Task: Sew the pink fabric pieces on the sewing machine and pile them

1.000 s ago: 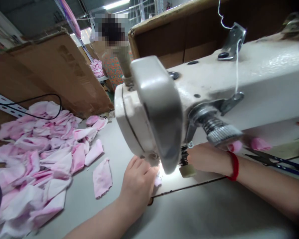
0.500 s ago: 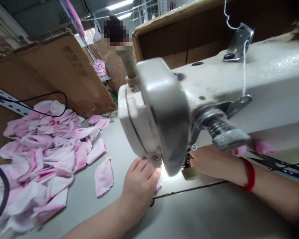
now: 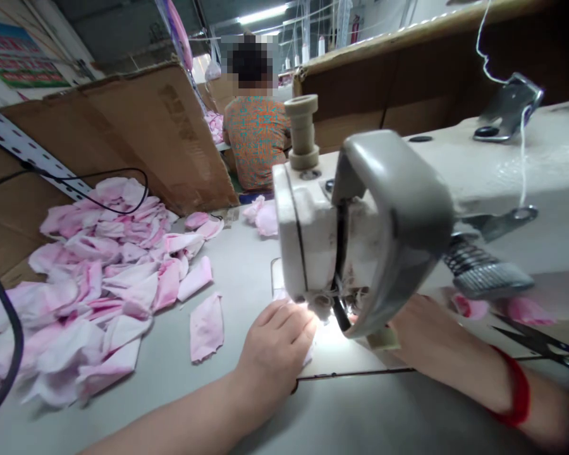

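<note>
My left hand (image 3: 281, 341) rests beside the needle area of a white sewing machine (image 3: 291, 234), fingers closed together and pressed down on a small pale pink fabric piece (image 3: 308, 357). Only slivers of that piece show around the hand. My right hand (image 3: 420, 325), with a red band at the wrist, reaches in behind the grey metal guard (image 3: 415, 234); the machine head hides its fingers. A lamp lights the plate between both hands. One loose pink fabric piece (image 3: 207, 328) lies flat left of my left hand.
A heap of pink and white fabric pieces (image 3: 109, 278) covers the left of the table. Scissors (image 3: 545, 347) lie at the right by pink scraps. Cardboard panels (image 3: 137, 139) stand behind, and a black cable (image 3: 2, 316) loops at the left. A person (image 3: 256, 139) sits beyond.
The view has shifted, so the machine and my right hand appear farther right. The seated person's back shows more fully. My left hand stays on the fabric by the needle area.
</note>
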A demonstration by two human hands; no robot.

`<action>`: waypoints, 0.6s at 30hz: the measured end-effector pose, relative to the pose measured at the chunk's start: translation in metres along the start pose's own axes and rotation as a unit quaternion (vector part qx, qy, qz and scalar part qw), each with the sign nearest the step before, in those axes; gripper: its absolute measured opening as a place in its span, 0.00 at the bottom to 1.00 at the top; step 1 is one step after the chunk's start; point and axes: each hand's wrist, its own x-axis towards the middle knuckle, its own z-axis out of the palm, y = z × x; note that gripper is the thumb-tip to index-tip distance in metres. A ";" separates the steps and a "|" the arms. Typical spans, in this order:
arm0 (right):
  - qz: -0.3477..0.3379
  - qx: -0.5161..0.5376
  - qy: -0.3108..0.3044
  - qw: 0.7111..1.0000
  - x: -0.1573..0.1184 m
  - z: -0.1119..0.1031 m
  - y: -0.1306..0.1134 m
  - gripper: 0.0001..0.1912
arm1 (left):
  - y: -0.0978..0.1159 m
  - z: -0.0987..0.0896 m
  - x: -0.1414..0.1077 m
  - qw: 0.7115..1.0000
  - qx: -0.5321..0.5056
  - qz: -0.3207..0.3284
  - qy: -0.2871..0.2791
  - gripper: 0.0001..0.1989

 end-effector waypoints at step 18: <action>0.004 -0.054 0.009 0.998 0.002 0.002 -0.004 0.13 | -0.002 0.002 0.005 0.989 0.112 0.050 0.077 0.09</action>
